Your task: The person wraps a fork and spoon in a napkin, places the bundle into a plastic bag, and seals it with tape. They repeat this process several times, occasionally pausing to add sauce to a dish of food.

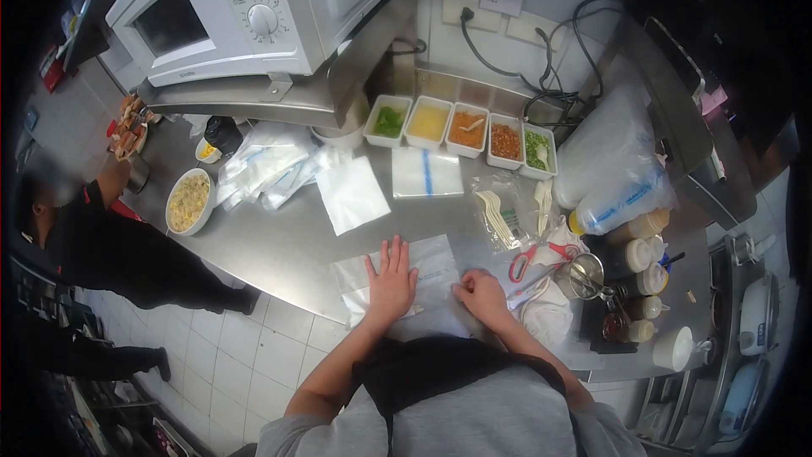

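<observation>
A clear plastic bag [438,267] lies flat on the steel counter [279,258] in front of my body. My left hand [392,281] rests palm down on the bag's left part, its fingers spread. At the bag's right edge is my right hand [480,294], with its fingers curled together; whether they pinch the bag's edge is too small to tell. Beyond my hands lie a white sheet [353,195] and a flat packet with a blue stripe [427,173]. Wooden forks in a clear packet [499,218] and red-handled scissors [524,264] are to the right.
Several ingredient tubs [468,129] line the back. A microwave [211,13] stands on a shelf at the upper left, and a bowl of food [190,201] below it. Squeeze bottles [647,279] and a metal cup [580,276] are at the right. A person [110,245] stands left.
</observation>
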The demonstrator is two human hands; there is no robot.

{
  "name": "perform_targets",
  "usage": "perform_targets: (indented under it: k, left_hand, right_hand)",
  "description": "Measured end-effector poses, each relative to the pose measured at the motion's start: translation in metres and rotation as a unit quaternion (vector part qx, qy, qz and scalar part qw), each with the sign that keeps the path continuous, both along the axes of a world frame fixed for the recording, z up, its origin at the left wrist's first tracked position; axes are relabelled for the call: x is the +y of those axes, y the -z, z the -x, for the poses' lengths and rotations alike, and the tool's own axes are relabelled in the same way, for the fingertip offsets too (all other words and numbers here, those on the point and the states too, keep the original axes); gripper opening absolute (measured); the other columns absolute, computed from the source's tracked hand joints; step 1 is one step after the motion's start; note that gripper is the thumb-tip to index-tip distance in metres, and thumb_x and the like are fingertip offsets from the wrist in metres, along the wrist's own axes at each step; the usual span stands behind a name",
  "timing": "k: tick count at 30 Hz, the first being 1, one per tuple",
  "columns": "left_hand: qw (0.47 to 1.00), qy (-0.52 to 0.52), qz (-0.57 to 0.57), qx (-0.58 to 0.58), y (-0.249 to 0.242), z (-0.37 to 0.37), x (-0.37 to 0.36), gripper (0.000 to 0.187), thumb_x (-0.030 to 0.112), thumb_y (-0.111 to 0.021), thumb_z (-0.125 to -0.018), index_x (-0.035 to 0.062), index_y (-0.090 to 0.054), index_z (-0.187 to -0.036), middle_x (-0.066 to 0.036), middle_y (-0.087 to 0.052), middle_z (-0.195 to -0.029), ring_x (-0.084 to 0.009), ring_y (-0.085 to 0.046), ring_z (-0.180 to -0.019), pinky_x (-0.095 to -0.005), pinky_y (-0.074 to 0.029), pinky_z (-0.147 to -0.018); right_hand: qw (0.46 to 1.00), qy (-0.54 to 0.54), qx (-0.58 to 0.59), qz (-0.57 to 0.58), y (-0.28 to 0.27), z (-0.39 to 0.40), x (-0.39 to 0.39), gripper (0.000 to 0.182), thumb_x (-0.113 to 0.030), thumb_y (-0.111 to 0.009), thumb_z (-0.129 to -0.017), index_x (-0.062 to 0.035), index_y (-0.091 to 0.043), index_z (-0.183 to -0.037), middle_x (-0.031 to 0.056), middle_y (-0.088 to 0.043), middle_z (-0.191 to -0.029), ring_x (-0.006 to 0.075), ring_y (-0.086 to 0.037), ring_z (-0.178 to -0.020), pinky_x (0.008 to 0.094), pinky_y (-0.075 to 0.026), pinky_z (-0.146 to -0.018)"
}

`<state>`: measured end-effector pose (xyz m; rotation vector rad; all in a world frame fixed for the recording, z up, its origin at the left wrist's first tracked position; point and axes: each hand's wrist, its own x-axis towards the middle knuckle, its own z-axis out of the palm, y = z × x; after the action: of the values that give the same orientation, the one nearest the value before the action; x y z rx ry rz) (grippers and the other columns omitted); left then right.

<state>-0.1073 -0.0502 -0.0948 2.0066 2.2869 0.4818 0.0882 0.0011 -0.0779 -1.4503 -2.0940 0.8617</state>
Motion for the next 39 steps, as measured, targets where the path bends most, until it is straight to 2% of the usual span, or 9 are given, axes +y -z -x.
perform_targets:
  k: [8,11,13,16,20,23,25,28,39]
  left_hand:
    - [1.0,-0.003,-0.003,-0.009,-0.003,0.002,-0.001,0.057,0.029,-0.045,-0.09,0.0013,-0.03,-0.137,-0.013,-0.021,-0.147,-0.0314,-0.019,-0.136,-0.0621,-0.013,-0.103]
    - [1.0,-0.005,0.0,-0.006,-0.003,0.002,0.0,0.057,0.03,-0.045,-0.09,0.0015,-0.03,-0.137,-0.012,-0.021,-0.147,-0.0311,-0.019,-0.136,-0.0615,-0.013,-0.103]
    - [1.0,-0.005,0.003,-0.007,-0.004,0.002,0.0,0.057,0.03,-0.045,-0.09,0.0016,-0.03,-0.137,-0.012,-0.021,-0.147,-0.0311,-0.019,-0.136,-0.0616,-0.013,-0.103]
    - [1.0,-0.004,0.006,-0.008,-0.004,0.003,0.0,0.056,0.03,-0.045,-0.09,0.0019,-0.031,-0.136,-0.012,-0.021,-0.147,-0.0311,-0.019,-0.136,-0.0616,-0.013,-0.103]
    - [1.0,-0.001,0.003,-0.017,-0.004,0.003,-0.001,0.056,0.03,-0.045,-0.09,0.0023,-0.031,-0.136,-0.012,-0.021,-0.147,-0.0313,-0.019,-0.136,-0.0615,-0.014,-0.103]
    - [1.0,-0.004,0.004,-0.018,-0.005,0.003,-0.001,0.055,0.029,-0.045,-0.09,0.0022,-0.032,-0.136,-0.012,-0.021,-0.147,-0.0315,-0.019,-0.136,-0.0616,-0.014,-0.103]
    - [1.0,-0.003,0.002,-0.019,-0.005,0.003,-0.001,0.055,0.029,-0.045,-0.09,0.0022,-0.032,-0.136,-0.012,-0.021,-0.147,-0.0316,-0.02,-0.135,-0.0616,-0.014,-0.103]
    - [1.0,0.001,-0.002,-0.02,-0.005,0.003,-0.001,0.055,0.029,-0.045,-0.089,0.002,-0.032,-0.136,-0.012,-0.022,-0.147,-0.0317,-0.02,-0.135,-0.0617,-0.014,-0.103]
    - [1.0,-0.004,-0.011,-0.016,-0.002,0.004,-0.001,0.054,0.028,-0.046,-0.089,0.0016,-0.033,-0.135,-0.013,-0.022,-0.146,-0.0318,-0.021,-0.135,-0.0618,-0.014,-0.103]
  right_hand:
    - [0.999,-0.018,-0.001,-0.041,-0.02,0.007,-0.005,0.01,-0.011,-0.064,-0.069,-0.0032,-0.059,-0.066,0.014,-0.058,-0.075,0.0314,-0.059,-0.068,0.0391,-0.047,-0.061]
    - [0.998,-0.049,0.029,-0.023,-0.023,0.008,-0.001,0.012,-0.012,-0.068,-0.069,-0.004,-0.062,-0.075,0.012,-0.06,-0.075,0.0258,-0.059,-0.062,0.0361,-0.046,-0.058]
    - [0.976,-0.074,0.162,0.126,-0.022,0.012,0.002,0.022,-0.014,-0.072,-0.071,-0.0037,-0.062,-0.087,0.0075,-0.061,-0.076,0.0161,-0.057,-0.06,0.0309,-0.046,-0.056]
    - [0.957,-0.146,0.181,0.174,0.002,0.008,0.008,0.021,-0.006,-0.069,-0.077,-0.0018,-0.058,-0.095,0.0009,-0.059,-0.075,0.0067,-0.055,-0.061,0.022,-0.044,-0.053]
    - [0.9,-0.187,0.133,0.371,0.008,-0.005,0.014,0.019,-0.005,-0.069,-0.077,0.0,-0.059,-0.091,0.0013,-0.06,-0.074,0.007,-0.056,-0.062,0.0208,-0.045,-0.055]
    - [0.913,-0.2,0.186,0.304,0.015,-0.013,0.015,0.018,-0.001,-0.068,-0.073,0.0004,-0.059,-0.088,0.0017,-0.059,-0.072,0.0076,-0.056,-0.063,0.0223,-0.046,-0.056]
    - [0.964,-0.219,0.065,0.134,-0.016,-0.015,0.017,0.018,0.002,-0.066,-0.068,0.001,-0.059,-0.086,0.0039,-0.059,-0.07,0.0093,-0.057,-0.063,0.0239,-0.046,-0.056]
    - [0.969,-0.228,0.069,0.059,-0.016,-0.019,0.02,0.019,0.002,-0.064,-0.065,0.0008,-0.059,-0.083,0.0064,-0.057,-0.068,0.0111,-0.057,-0.061,0.0236,-0.046,-0.056]
    - [0.973,-0.227,0.036,-0.017,-0.005,-0.007,0.008,0.026,-0.004,-0.061,-0.069,-0.0051,-0.05,-0.093,0.0112,-0.057,-0.067,0.0257,-0.06,-0.059,0.0335,-0.047,-0.054]
